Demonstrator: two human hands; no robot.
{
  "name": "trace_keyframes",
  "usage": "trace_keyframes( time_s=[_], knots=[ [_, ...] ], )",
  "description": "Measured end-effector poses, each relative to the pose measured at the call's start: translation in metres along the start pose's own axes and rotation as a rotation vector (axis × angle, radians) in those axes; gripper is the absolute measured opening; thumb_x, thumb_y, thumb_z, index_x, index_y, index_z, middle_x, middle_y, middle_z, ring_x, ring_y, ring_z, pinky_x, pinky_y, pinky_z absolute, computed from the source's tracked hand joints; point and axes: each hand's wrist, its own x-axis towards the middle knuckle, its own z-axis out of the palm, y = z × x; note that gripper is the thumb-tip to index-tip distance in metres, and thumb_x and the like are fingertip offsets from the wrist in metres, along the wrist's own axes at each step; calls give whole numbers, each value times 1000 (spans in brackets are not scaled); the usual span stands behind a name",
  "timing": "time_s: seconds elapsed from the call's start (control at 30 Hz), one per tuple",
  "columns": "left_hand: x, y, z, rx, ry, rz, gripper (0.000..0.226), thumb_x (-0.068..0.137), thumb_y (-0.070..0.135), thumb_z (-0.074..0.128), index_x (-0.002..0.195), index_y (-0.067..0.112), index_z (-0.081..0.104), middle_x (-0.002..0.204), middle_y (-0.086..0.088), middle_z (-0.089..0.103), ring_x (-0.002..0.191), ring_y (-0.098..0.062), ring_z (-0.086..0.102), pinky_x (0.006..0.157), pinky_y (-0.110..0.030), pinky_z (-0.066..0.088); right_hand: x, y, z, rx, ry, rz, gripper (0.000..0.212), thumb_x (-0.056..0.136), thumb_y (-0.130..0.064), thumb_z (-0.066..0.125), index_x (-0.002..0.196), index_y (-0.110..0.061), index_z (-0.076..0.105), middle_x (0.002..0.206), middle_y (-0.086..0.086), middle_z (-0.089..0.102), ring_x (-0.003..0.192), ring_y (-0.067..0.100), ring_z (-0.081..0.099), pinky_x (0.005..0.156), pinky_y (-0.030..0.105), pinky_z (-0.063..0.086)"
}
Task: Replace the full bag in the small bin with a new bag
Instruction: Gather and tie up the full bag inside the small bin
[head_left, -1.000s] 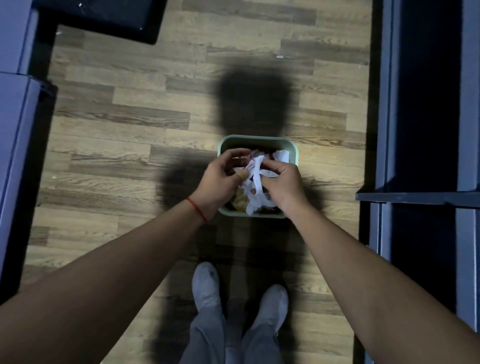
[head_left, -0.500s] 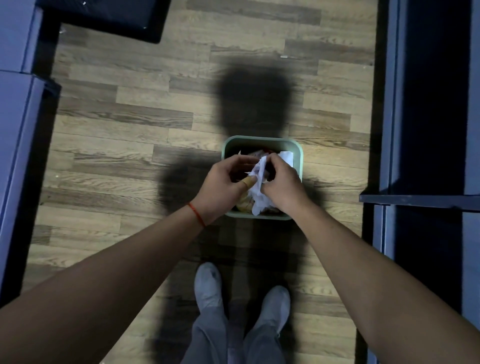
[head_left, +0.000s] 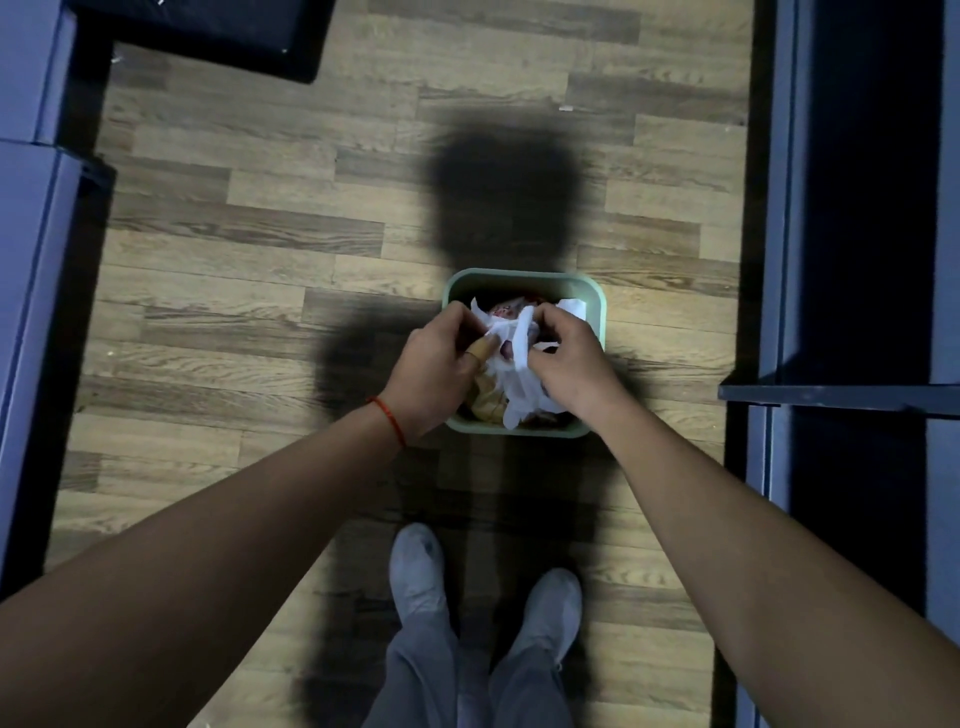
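Observation:
A small pale green bin (head_left: 522, 276) stands on the wooden floor just ahead of my feet. Inside it sits a full white plastic bag (head_left: 519, 384) with rubbish showing through its top. My left hand (head_left: 436, 364) pinches one white handle strip of the bag over the bin's left side; a bandage wraps its thumb and a red string circles the wrist. My right hand (head_left: 569, 364) grips the other handle strip over the right side. The two strips cross between my hands. No new bag is in view.
A dark shelf unit (head_left: 852, 312) with a jutting shelf edge runs along the right. Pale cabinets (head_left: 26, 260) line the left. A black object (head_left: 208, 31) lies at the top left. My feet in grey shoes (head_left: 421, 566) stand behind the bin.
My hands have drawn slightly apart while still gripping the bag's handle strips, which now cross between them. The bin has not moved.

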Motion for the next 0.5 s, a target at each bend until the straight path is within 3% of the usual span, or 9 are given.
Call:
trace_keyframes(
  time_s=[0.13,0.23,0.3,0.4,0.5],
  knots=[
    [4,-4,-5,26,-3,59,15,91,26,61,94,12,58,84,2,68,79,-14,65,70,-32,55,3,-2,-8,-31,-62,21,8,87,-18,65,95,-20,63,100,3,68,94,22,64,74,30,52],
    [6,-5,-7,-22,16,50,15,91,28,61,90,14,57,77,11,61,73,-6,59,68,-28,48,2,-4,-20,45,-101,50,20,78,-26,78,93,-33,66,96,-6,71,92,13,67,75,25,55],
    [6,-7,-6,-87,-26,17,21,89,30,63,88,11,55,76,7,60,71,-8,56,67,-36,50,1,-3,-23,44,-99,48,27,77,-25,80,100,-31,67,97,-10,71,93,9,67,76,20,54],
    [6,-2,0,-179,-77,-30,30,88,36,64,82,8,54,76,-6,60,71,-14,55,71,-49,51,1,2,-18,15,-93,75,39,72,-29,81,109,-33,67,97,-10,71,91,11,68,78,32,57],
    [7,8,6,-212,-84,-41,27,90,32,62,83,6,57,77,-12,64,71,-17,58,73,-50,53,-2,0,-10,-10,-105,75,41,80,-18,72,117,-33,63,84,-15,65,76,7,62,63,25,50]
  ],
)
